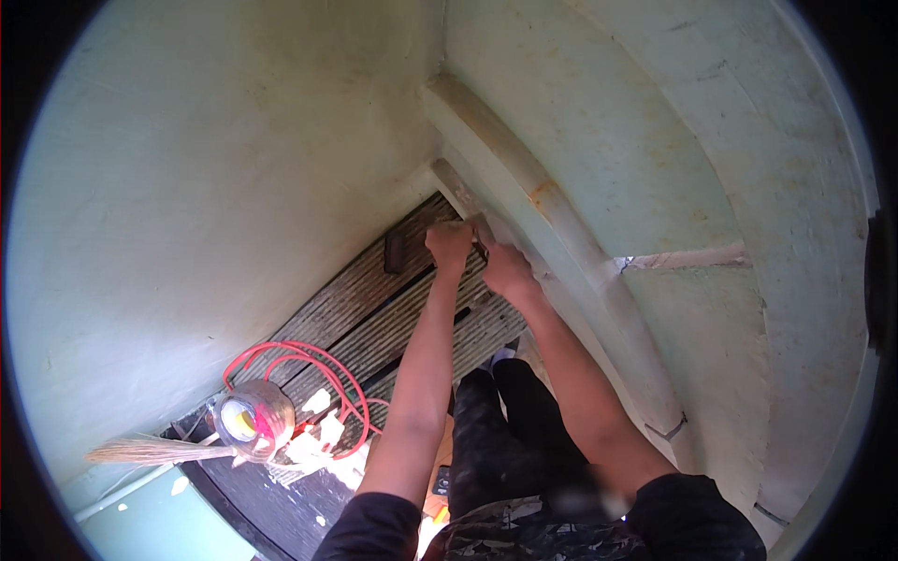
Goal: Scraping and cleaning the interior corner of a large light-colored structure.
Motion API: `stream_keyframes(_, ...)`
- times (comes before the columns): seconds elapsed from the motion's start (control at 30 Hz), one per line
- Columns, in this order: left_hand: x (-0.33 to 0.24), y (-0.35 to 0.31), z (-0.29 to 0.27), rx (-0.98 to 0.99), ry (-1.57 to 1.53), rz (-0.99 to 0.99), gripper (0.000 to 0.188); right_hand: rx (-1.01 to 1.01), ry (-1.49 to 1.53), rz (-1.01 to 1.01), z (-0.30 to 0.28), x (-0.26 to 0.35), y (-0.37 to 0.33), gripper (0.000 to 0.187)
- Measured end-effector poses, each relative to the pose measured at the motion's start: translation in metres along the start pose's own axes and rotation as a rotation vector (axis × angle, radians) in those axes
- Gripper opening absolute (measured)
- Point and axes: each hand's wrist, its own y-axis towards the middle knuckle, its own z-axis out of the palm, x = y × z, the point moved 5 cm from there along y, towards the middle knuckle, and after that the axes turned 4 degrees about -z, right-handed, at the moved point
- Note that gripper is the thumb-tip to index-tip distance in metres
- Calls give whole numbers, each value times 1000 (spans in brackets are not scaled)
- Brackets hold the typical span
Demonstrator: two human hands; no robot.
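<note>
The person's two hands reach far out in front, close together, low down by the wall. The left hand [450,245] is curled up like a fist. The right hand [510,269] is just beside it, with its fingers bent in too. A small flat tool [482,228] sticks out between them, next to the low pale rail [456,189] at the bottom of the wall. The right hand looks closed on the tool. I cannot tell if the left hand has hold of it or only touches it, because most of it is hidden.

Under the hands is a brown floor [351,313] with lots of thin ridges. A dark brown block [394,252] lies on it, near the left hand and to its left. A long round beam [561,220] with a rusty patch runs along the pale green wall [683,346] on the right.

Well away, at the lower left, a red hose [351,383] lies in loops. It is next to a round pot [283,404] with something yellow inside. A straw broom [154,451] lies beside the pot, its bristles pointing left.
</note>
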Motion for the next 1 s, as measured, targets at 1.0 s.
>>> stream_keyframes(1.0,8,28,0,256,-121,-391,42,81,116,18,-14,13,17,71)
